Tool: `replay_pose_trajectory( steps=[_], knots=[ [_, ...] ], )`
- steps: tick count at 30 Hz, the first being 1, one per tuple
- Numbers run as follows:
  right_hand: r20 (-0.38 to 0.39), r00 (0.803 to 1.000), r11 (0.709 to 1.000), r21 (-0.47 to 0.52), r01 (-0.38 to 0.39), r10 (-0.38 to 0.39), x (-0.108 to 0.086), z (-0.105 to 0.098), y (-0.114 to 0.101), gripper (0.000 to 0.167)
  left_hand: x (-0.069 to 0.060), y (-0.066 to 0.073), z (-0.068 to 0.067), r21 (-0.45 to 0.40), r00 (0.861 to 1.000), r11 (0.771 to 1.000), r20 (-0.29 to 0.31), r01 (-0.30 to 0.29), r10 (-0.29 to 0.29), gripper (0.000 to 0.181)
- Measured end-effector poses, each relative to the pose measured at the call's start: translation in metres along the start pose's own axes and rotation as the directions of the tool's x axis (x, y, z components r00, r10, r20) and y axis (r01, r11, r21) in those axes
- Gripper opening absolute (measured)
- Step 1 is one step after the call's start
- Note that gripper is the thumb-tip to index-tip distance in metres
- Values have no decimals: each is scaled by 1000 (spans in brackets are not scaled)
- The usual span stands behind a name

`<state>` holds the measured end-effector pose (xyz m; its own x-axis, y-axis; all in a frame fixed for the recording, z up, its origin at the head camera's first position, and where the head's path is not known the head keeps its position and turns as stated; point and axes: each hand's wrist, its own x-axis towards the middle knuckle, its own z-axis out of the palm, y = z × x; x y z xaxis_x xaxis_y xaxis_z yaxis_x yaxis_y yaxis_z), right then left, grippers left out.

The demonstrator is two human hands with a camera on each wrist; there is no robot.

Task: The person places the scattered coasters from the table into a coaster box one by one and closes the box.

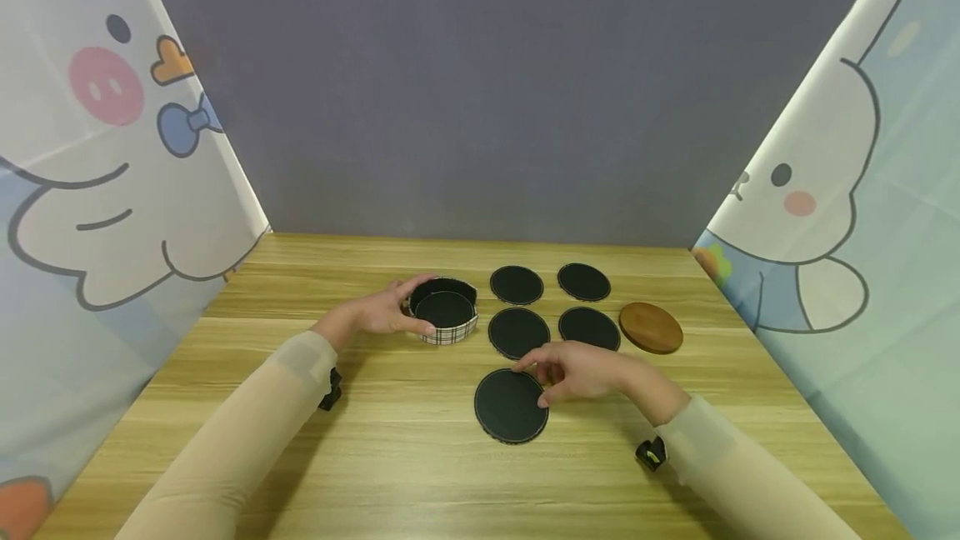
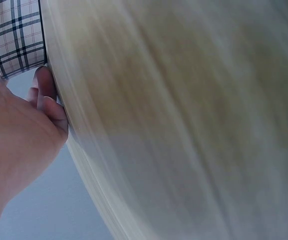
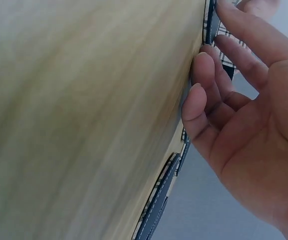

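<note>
At the middle left of the head view my left hand [image 1: 385,312] grips a round plaid coaster holder [image 1: 452,334], thumb on the near side and fingers at the far rim. Inside it is a flat black disc; whether that is a coaster or the floor cannot be told. Plaid wall also shows in the left wrist view. My right hand [image 1: 588,369] holds the right edge of the nearest round black coaster [image 1: 506,411] between thumb and forefinger, its other fingers curled under the palm. This coaster lies flat or nearly so on the table.
Behind my right hand several more black coasters, among them a back-left one [image 1: 517,284] and a back-right one [image 1: 584,282], lie in two rows. A brown wooden disc [image 1: 651,327] lies to their right. The wooden table [image 1: 405,457] ends at a grey wall [image 1: 480,107].
</note>
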<state>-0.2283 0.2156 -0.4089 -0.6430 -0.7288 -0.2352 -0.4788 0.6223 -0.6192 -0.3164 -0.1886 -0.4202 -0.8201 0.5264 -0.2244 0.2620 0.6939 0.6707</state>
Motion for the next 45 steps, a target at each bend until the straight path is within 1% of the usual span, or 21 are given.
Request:
replay_pose_trajectory(
  steps=[8,14,20,25,27,30,34,37,40,43,45],
  knots=[
    [-20,999,1000,-10,29,-29,1,8,-1,54,0,-1,1,-9,1000,1000,0,6,-6,117],
    [-26,999,999,-19,46,-47,4,13,-7,55,0,-1,1,-3,1000,1000,-5,5,-5,116],
    [-24,998,997,-46,60,-61,8,16,-11,56,0,-1,1,-15,1000,1000,-3,4,-4,116],
    [-45,997,992,-113,61,-67,10,17,-15,57,-1,0,1,-20,1000,1000,-2,2,-2,116],
    [-50,995,986,-148,77,-85,10,17,-18,60,-1,0,1,-19,1000,1000,-3,1,-1,116],
    [-31,992,972,-208,111,-120,11,18,-24,70,-1,1,1,-15,1000,1000,-4,1,-1,116],
    [25,991,951,-279,136,-134,13,19,-32,81,-1,0,1,-6,1000,1000,-11,0,-1,115],
    [50,992,948,-293,126,-116,15,20,-36,81,-1,-1,2,4,1000,1000,-11,-2,2,116],
    [53,993,948,-296,117,-105,17,22,-38,77,-1,-1,3,3,1000,1000,-10,-5,5,116],
    [46,992,946,-298,124,-116,19,24,-39,75,0,-2,3,-6,1000,1000,-10,-4,4,116],
    [48,991,945,-298,136,-128,20,25,-40,77,0,-2,3,-10,1000,1000,-11,-3,3,116]
  ],
)
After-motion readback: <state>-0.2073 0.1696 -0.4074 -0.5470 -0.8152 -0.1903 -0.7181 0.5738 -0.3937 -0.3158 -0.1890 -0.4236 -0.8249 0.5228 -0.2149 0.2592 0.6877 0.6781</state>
